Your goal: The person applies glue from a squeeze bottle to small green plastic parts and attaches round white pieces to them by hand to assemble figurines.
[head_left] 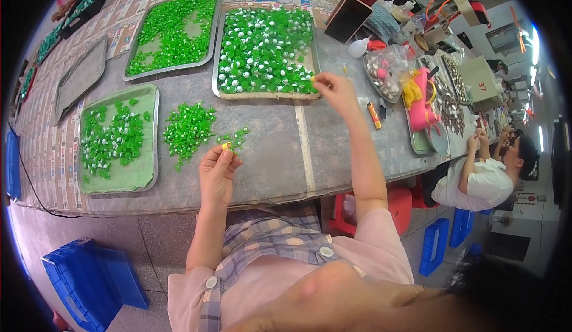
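My left hand is raised over the table's near edge. Its fingers are curled together, with yellow at the fingertip; anything pinched there is too small to make out. Just beyond lies a small scatter of green pieces, and left of it a heap of small green pieces. My right hand reaches to the right rim of a metal tray of round green-and-white pieces. Its thumb and forefinger are pinched, also with yellow at the tip; what they hold is unclear.
A cloth-lined tray holds green-and-white pieces at left; another tray of green bits stands behind. An empty tray lies far left. At right are a glue stick, a plastic bag, a pink container and a seated person.
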### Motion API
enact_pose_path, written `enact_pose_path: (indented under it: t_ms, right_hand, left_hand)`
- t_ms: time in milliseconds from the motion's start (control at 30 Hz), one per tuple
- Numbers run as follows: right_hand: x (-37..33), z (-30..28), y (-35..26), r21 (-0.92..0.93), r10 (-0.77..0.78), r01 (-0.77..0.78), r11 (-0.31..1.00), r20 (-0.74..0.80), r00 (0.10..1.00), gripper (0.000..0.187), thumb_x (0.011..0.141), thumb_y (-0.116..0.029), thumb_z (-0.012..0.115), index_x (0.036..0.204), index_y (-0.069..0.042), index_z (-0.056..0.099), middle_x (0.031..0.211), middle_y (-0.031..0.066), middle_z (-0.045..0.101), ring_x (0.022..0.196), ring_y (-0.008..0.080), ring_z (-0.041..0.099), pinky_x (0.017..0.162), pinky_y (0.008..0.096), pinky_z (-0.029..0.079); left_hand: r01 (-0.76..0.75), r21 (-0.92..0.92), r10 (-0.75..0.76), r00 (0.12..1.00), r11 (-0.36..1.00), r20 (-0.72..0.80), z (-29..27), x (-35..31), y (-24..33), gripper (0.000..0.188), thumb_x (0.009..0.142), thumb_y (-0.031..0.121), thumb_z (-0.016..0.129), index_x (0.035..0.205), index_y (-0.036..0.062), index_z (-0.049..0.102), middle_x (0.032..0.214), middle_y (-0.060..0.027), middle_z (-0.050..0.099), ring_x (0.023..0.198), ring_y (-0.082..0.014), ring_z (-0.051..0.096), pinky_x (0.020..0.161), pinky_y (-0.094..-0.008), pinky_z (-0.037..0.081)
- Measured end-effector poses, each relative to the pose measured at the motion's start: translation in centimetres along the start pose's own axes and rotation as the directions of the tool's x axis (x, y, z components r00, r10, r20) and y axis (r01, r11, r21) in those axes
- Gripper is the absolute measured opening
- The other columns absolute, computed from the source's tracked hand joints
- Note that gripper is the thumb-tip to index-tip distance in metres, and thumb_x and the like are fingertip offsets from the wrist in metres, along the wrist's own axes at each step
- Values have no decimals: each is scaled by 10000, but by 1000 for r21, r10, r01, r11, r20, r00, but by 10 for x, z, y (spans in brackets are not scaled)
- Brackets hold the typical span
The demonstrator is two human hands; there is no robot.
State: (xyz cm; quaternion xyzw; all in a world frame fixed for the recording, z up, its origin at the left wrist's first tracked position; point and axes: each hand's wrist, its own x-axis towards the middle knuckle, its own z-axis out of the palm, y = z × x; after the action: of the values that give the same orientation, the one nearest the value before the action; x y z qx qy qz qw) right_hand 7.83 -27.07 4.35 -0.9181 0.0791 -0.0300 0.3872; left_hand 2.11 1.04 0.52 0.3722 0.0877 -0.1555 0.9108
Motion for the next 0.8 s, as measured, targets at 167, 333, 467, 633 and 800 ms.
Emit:
enact_pose_path:
  t_ms: [167, 333, 467, 633, 800]
  right_hand:
    - [6, 19, 13, -305, -342, 290, 907, -134, 930, 179, 630, -164, 594, 774, -63, 562, 694, 58, 496, 702, 189, 471, 618, 296, 371]
    - [9, 23, 13, -417, -441, 356, 836, -124, 889, 184, 632, -152, 593, 780, -51, 552, 664, 64, 467, 667, 225, 456, 618, 303, 369]
    - [-20, 21, -26, -23, -318, 318, 948, -96, 943, 158, 661, -144, 586, 749, -24, 530, 691, 31, 484, 653, 135, 458, 594, 248, 364]
    - [-77, 52, -46, 483, -269, 138, 865, 213, 939, 123, 686, -122, 575, 751, -30, 525, 739, 4, 505, 677, 66, 467, 611, 194, 366]
    - [-99, 77, -52, 806, -94, -246, 538, 348, 933, 114, 715, -107, 548, 787, -34, 498, 748, -10, 495, 694, 49, 446, 616, 177, 359]
  left_hand:
    - [23, 15, -24, 999, 1000, 27, 5, -2, -4, 67, 732, 62, 534, 795, 39, 528, 707, -24, 544, 615, -97, 519, 588, -232, 453]
    - [21, 19, -22, 999, 1000, 39, 3, -6, -5, 73, 731, 59, 534, 800, 33, 530, 709, -25, 547, 629, -97, 522, 595, -235, 452]
    - [15, 49, -18, 998, 999, 56, 4, -6, -9, 76, 728, 44, 531, 802, 24, 530, 731, -33, 556, 650, -96, 520, 604, -232, 443]
    - [13, 116, -26, 993, 993, 112, 16, -5, -16, 84, 736, 79, 525, 806, 33, 516, 780, -75, 558, 667, -135, 538, 613, -257, 461]
    - [70, 49, -77, 985, 996, 155, 20, -8, -20, 90, 747, 84, 513, 818, 28, 512, 775, -73, 549, 662, -135, 537, 617, -256, 463]
